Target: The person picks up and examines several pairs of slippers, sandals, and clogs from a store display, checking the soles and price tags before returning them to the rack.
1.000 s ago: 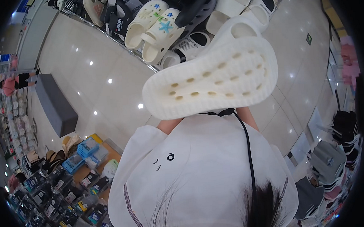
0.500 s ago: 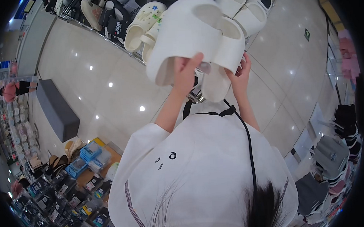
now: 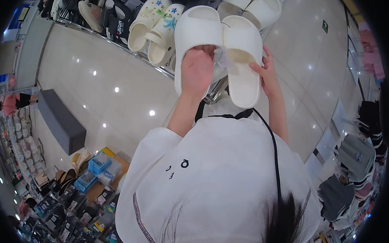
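Note:
A pair of white slides is held up before me, side by side, toes pointing away. Into the foot opening of the left slide (image 3: pixel 198 28) goes my left hand (image 3: pixel 196 71), its back toward me and its fingers partly hidden beneath the strap, gripping that slide. My right hand (image 3: pixel 268 74) pinches the outer edge of the right slide (image 3: pixel 245 71), thumb on the rim and the other fingers beside and behind it. A clear plastic piece (image 3: pixel 220 57) hangs between the two slides, and a thin dark cord shows between their straps.
A metal shoe rack (image 3: pixel 159 70) stands ahead, bearing cream clogs (image 3: pixel 161 47) with star charms, dark shoes and more white slides (image 3: pixel 263 10). A grey bench (image 3: pixel 62 120) is at left, near a person in pink. Packaged goods (image 3: pixel 72 213) lie lower left; grey bags (image 3: pixel 354 155) hang at right.
The slides have come down from close to the camera and turned, so both footbeds now face me more. My left hand has rotated with its back up; my right hand has shifted slightly right.

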### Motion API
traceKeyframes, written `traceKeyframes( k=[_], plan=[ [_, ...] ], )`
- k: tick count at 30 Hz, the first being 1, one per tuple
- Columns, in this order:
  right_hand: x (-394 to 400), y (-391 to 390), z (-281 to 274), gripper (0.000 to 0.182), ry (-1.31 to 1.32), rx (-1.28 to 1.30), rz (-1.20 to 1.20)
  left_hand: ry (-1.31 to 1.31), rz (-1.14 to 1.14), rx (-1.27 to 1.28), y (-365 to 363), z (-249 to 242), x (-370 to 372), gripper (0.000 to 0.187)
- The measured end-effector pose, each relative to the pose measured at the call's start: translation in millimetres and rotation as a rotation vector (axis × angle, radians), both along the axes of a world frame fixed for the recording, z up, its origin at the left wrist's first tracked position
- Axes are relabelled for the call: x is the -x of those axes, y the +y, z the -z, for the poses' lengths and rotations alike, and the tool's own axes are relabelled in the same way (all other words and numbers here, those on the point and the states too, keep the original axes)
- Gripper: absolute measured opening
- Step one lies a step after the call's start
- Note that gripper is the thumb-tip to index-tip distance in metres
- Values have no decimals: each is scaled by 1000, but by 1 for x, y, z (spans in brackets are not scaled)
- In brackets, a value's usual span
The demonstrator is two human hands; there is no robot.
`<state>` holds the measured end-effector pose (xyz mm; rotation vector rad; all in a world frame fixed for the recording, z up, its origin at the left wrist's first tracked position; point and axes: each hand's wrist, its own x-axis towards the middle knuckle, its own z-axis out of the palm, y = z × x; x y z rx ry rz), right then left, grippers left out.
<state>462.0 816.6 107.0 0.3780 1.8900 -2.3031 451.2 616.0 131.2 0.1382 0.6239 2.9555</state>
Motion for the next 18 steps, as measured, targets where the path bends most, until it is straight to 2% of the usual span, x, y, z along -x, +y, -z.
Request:
traceKeyframes(
  k=[4, 6, 7, 8, 10, 12, 14, 16, 17, 18],
  plan=[
    [-4, 6, -9, 87, -66, 102, -22, 46, -24, 11, 1, 4, 2, 35],
    [-3, 12, -4, 75, -112, 234, -86, 23, -24, 36, 3, 1, 0, 33],
    [-3, 13, -4, 75, -114, 233, -85, 2, -27, 63, 3, -2, 0, 31],
    [-3, 13, -7, 71, -113, 267, -22, 0, -27, 63, 6, -6, -2, 31],
    [-6, 9, -19, 67, -117, 301, 42, -72, -80, 225, 12, -12, -5, 31],
    [-13, 5, -38, 55, 62, 285, 136, -127, -65, 271, 13, -7, -4, 32],
    [-17, 4, -54, 56, 153, 245, 126, -181, -47, 315, 16, -5, -5, 33],
    [-23, 1, -66, 57, 246, 201, 121, -248, -102, 516, 22, -5, -8, 51],
    [-27, -2, -72, 56, 365, 40, 24, -248, -99, 515, 21, 1, -8, 51],
    [-30, -7, -78, 55, 481, -122, -74, -121, -95, 472, 20, 8, -9, 52]
  ],
)
